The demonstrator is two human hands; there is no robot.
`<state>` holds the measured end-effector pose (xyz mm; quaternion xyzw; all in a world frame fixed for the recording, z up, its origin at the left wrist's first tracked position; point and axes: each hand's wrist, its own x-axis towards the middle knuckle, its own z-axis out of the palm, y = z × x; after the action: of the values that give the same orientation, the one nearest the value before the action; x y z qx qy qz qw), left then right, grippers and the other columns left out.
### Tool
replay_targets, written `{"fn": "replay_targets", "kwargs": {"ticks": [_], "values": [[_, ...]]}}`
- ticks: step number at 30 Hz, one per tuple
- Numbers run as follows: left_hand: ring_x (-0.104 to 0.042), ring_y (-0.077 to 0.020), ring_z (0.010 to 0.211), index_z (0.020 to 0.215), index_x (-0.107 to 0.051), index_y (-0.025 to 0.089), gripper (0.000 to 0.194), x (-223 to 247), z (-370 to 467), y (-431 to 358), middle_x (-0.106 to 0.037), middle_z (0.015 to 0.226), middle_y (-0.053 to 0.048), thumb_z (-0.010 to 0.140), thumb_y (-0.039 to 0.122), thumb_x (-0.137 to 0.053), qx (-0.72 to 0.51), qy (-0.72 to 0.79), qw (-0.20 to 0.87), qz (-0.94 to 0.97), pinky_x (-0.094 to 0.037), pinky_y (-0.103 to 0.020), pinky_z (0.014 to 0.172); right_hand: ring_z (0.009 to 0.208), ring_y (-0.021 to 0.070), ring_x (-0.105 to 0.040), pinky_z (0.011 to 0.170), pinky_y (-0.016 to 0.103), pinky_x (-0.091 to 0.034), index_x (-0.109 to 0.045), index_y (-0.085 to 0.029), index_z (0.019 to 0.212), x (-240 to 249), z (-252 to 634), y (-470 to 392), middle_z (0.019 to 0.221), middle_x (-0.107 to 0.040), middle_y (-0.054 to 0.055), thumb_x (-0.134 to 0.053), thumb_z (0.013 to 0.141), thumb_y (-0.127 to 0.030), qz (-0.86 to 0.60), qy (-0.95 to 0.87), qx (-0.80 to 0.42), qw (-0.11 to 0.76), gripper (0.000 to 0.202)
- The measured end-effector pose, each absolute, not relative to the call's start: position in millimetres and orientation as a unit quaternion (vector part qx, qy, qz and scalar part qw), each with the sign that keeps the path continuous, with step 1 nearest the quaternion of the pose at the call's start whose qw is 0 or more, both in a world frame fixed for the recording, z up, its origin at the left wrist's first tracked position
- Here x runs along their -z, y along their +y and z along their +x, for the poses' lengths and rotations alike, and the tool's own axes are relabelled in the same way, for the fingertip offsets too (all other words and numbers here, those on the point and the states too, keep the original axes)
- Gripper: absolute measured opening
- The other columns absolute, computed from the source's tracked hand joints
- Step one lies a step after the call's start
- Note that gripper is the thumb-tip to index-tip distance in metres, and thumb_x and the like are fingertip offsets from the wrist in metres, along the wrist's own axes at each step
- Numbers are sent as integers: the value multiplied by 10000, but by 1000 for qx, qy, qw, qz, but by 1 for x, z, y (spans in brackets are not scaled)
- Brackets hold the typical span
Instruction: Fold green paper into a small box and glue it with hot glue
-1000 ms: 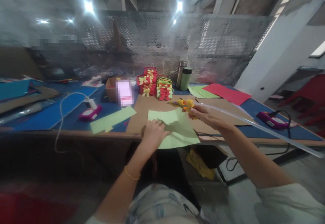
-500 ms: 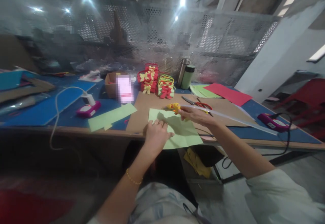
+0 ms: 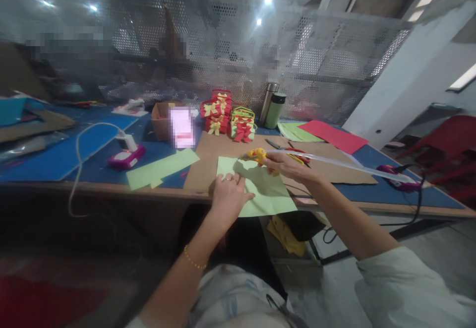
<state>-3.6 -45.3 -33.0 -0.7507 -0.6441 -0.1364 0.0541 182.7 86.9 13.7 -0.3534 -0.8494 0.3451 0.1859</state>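
Observation:
My right hand [image 3: 284, 165] grips a yellow hot glue gun [image 3: 256, 155], with a long translucent glue stick [image 3: 334, 162] trailing out behind it to the right. The gun's nozzle hangs over the upper edge of a light green sheet of paper [image 3: 266, 194]. On that sheet's left side, my left hand [image 3: 231, 195] lies palm down with its thumb spread, pressing it against a piece of brown cardboard [image 3: 203, 171]. Creases and a shadow show on the paper. Whether glue is coming from the nozzle is too small to tell.
Red-handled scissors [image 3: 297, 154] lie just beyond my right hand. Small red bags with bows [image 3: 217, 112], green ones [image 3: 242, 124], a green flask [image 3: 275, 112] and a cardboard box [image 3: 160, 122] stand behind. Purple power blocks [image 3: 127, 158] with cords sit left and right.
The glue stick's rear end has swung up slightly. The glue gun and my right hand have shifted only a little; my left hand stays on the paper.

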Motion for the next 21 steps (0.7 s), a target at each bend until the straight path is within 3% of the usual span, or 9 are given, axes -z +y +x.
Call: {"fn": "replay_targets", "kwargs": {"ticks": [10, 21], "values": [[-605, -327, 1175, 1200, -701, 153, 402, 36, -6, -43, -664, 1395, -172, 954, 465, -647, 134, -642, 68, -752, -346, -479, 1033, 658, 172, -573, 628, 305, -480, -631, -189, 818, -23, 190, 82, 754, -618, 44, -552, 816, -785, -355, -837, -369, 195, 602], [-601, -338, 1214, 1265, -682, 143, 441, 29, -5, -43, -666, 1387, -180, 973, 467, -614, 110, -647, 59, -752, -351, -488, 1044, 665, 177, -596, 635, 310, -498, -644, -188, 813, -26, 191, 85, 803, -660, 69, -549, 862, -660, -367, -837, -357, 191, 484]]}}
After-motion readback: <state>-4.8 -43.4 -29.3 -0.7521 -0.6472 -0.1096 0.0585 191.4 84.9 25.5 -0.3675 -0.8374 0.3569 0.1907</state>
